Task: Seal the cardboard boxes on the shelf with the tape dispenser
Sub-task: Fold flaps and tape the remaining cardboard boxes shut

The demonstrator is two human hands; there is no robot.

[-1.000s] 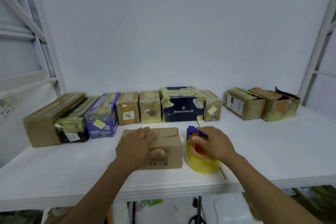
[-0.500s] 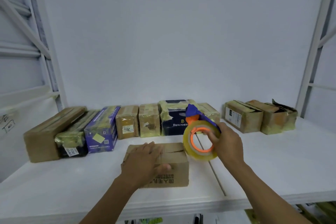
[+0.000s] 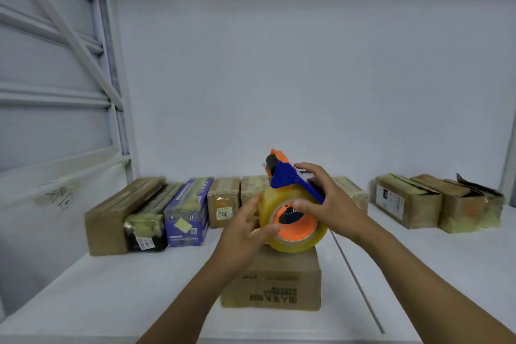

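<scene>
A brown cardboard box (image 3: 275,279) with printed text on its front lies near the front of the white shelf (image 3: 418,274). Just above it I hold the tape dispenser (image 3: 293,198), a blue and orange frame carrying a roll of yellowish clear tape with an orange core. My right hand (image 3: 325,201) grips the dispenser from the right, thumb on the core and fingers over the blue guard. My left hand (image 3: 247,232) touches the roll's left side, thumb and fingers on the tape surface. The box's top is mostly hidden behind the roll and my hands.
A row of taped boxes (image 3: 184,212) lines the back wall on the left and middle. Three brown boxes (image 3: 435,201) stand at the back right. White rack uprights (image 3: 111,70) rise on the left. A seam (image 3: 354,274) runs front to back across the shelf.
My right hand lifted the tape dispenser off the shelf and brought it over the box. My left hand left the box top and came up to the roll. The view tilted upward.
</scene>
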